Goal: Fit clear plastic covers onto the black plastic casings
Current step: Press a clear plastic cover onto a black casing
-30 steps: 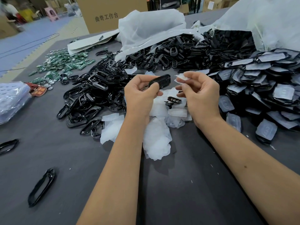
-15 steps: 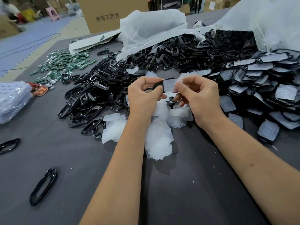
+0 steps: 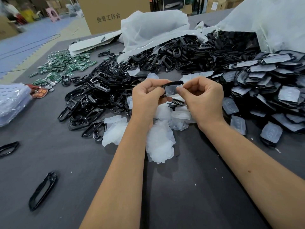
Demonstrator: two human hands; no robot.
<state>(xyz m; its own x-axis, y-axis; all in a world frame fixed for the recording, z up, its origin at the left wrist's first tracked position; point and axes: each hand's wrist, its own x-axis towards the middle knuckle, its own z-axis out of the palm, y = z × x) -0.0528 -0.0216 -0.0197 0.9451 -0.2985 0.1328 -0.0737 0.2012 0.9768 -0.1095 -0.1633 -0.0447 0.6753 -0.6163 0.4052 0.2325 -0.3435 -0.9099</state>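
Note:
My left hand (image 3: 146, 98) grips one end of a black plastic casing (image 3: 175, 83), held up above the table. My right hand (image 3: 203, 98) pinches a clear plastic cover (image 3: 171, 90) and holds it against the casing's open face. Part of the casing is hidden behind my fingers. Below my hands lies a loose heap of clear covers (image 3: 158, 139). A pile of bare black casings (image 3: 99, 96) spreads to the left. A pile of casings with covers on them (image 3: 270, 96) lies to the right.
Single black casings (image 3: 42, 190) lie near the left front of the grey table (image 3: 189, 195). Green circuit boards (image 3: 66, 66) are scattered at the back left. White plastic bags (image 3: 153, 28) and a cardboard box (image 3: 112, 15) stand behind the piles. A clear bag (image 3: 11, 101) sits at the left edge.
My right hand has brought the clear cover from beside the casing onto its face. My hands have closed together, and the casing has turned a little.

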